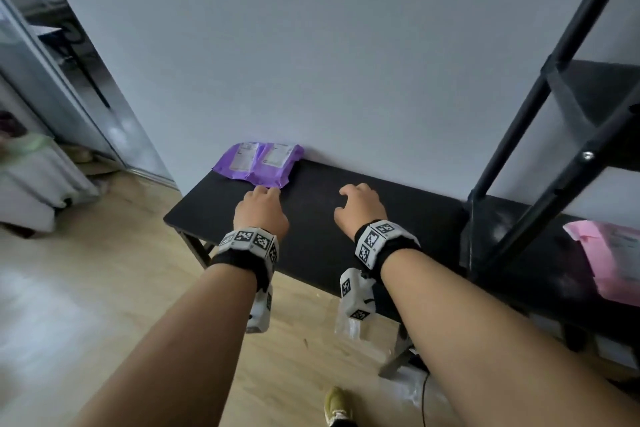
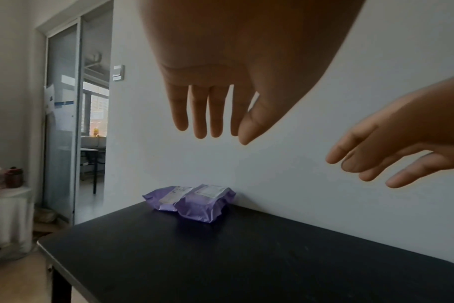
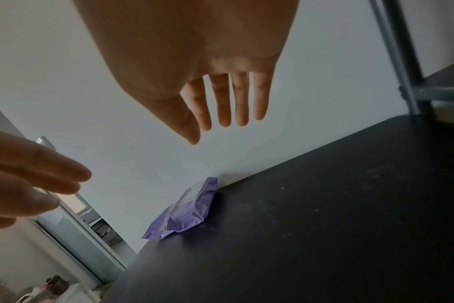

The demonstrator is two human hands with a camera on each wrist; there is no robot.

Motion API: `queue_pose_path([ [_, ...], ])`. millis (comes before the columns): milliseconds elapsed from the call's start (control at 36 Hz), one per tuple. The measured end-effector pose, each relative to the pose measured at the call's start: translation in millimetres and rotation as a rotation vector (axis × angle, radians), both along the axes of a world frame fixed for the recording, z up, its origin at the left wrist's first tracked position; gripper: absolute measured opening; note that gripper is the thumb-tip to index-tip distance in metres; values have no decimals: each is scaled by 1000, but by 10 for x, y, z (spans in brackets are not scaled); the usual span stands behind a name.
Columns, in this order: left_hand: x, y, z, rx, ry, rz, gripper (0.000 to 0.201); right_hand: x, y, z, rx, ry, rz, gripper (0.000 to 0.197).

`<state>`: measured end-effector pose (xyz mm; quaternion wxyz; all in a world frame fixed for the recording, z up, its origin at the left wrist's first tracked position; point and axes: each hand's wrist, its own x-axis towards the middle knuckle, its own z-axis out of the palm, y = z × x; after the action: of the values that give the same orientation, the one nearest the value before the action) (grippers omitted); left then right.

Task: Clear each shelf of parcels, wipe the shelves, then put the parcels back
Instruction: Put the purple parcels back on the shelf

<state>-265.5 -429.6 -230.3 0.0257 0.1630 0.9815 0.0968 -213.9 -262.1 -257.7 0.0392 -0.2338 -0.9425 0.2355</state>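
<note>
Left hand (image 1: 260, 212), right hand (image 1: 360, 207): fingers relaxed, empty | 2 purple parcels (image 1: 259, 164) on black table (image 1: 346, 246)

Your left hand (image 2: 215, 86) and right hand (image 2: 392, 149), fingers relaxed, above two purple parcels (image 2: 192, 203) on the black table (image 2: 246, 262).

- Black worktop (image 1: 346, 236) runs along the pale wall (image 1: 311, 45), standing on the wood floor (image 1: 121, 270).
- Sliding glass door (image 2: 62, 123) at the far left.
- White-draped furniture (image 1: 38, 184) in the left corner.
- Yellow-green shoe (image 1: 337, 404) down on the floor.
</note>
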Motion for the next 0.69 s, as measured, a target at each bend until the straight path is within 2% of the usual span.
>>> queue_pose_path([
  [194, -528, 32, -296, -14, -87, 82, 42, -779, -2, -240, -77, -67, 54, 45],
  [500, -1238, -70, -687, 26, -240, 195, 45, -1644, -142, -554, -92, -168, 150, 38],
  [694, -1939, -71, -909, 53, -310, 155, 43, -2203, -229, -818, -118, -263, 103, 39],
])
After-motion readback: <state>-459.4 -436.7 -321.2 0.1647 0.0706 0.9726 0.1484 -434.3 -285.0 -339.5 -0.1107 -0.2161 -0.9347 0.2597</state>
